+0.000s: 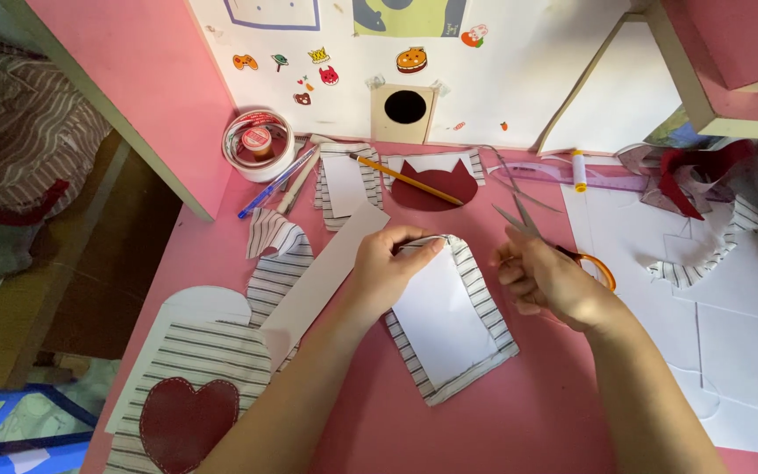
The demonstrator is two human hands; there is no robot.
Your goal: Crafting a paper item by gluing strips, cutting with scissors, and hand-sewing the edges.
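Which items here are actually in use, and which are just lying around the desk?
In use: left hand pressing striped fabric piece with white paper pattern; right hand holding scissors.

Lying about: tape roll, pencil, blue pen, heart-patch fabric, thread spool.

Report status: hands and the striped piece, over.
Left hand pinching top edge of striped fabric piece with white paper pattern. Right hand holding scissors, blades open. Nothing in the way.

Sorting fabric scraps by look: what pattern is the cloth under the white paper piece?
Black-and-white stripes on the striped cloth piece, clearest in the head view.
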